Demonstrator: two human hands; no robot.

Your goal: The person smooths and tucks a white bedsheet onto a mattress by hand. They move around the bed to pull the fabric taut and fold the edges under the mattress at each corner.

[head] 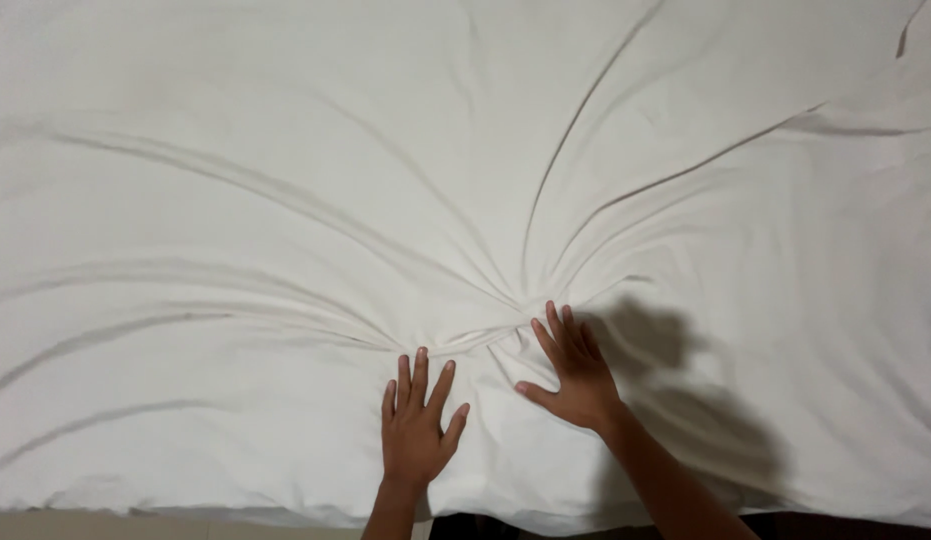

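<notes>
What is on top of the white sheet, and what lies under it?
Both hands lie flat on the sheet: left hand, right hand, fingers spread, where the creases gather. What lies under it is covered; only a pale strip shows below its near edge.

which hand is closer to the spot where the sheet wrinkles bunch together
Right. The right hand has fingertips at the wrinkle knot on the white sheet; the left hand lies flat below-left.
</notes>
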